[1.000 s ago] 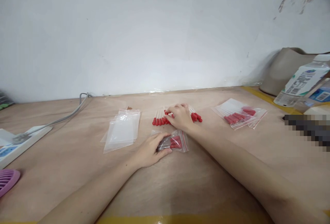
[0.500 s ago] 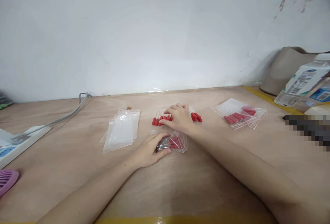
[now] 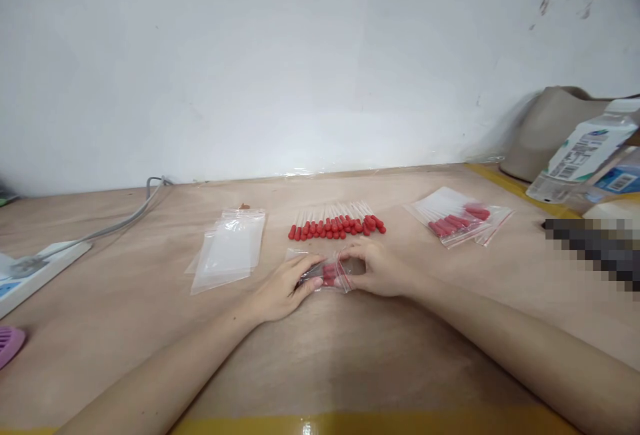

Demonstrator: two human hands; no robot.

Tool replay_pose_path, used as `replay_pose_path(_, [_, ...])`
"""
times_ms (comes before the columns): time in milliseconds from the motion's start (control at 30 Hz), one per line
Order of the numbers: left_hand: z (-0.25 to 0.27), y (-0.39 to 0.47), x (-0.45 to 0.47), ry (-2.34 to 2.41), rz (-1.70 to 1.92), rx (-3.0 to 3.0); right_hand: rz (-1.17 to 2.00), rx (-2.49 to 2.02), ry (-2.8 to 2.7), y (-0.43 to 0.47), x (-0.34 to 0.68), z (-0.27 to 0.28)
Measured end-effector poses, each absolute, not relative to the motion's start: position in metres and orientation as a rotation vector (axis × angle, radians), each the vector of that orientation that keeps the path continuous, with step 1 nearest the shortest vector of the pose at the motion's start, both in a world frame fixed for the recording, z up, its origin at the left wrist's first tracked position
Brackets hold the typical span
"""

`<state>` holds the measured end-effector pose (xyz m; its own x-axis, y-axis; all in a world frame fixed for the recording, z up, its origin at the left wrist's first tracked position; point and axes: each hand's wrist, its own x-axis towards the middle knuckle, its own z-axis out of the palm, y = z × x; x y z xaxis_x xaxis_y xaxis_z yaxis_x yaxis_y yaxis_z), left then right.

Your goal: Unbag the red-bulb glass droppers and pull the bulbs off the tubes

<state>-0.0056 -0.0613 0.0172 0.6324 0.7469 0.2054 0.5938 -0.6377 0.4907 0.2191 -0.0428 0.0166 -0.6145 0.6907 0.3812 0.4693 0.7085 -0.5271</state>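
Note:
My left hand rests on the table with thumb and fingers closed around the left part of a clear zip bag. Several red bulb ends, like those of small droppers, show through its plastic. From the other side, my right hand grips the bag's red-striped mouth between thumb and fingers; I cannot make out whether anything else is in that hand. Just beyond both hands lies a row of slim droppers, with thin pale stems pointing to the wall and red bulbs toward me.
Flat clear zip bags are stacked at left. Filled bags of red-ended droppers lie at right. A power strip with a grey cable and a pink slotted object sit far left. At right are a plastic bottle and a beige container.
My right hand has come back from the dropper row to the bag's mouth, uncovering the row. My left hand stays on the bag. The view has shifted slightly.

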Motion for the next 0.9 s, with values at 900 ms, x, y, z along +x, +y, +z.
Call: replay_pose_path(900, [0.020,-0.063,-0.005,1.110,0.537,2.477,1.832,-1.002,-1.538,-0.037,0.236,0.016])
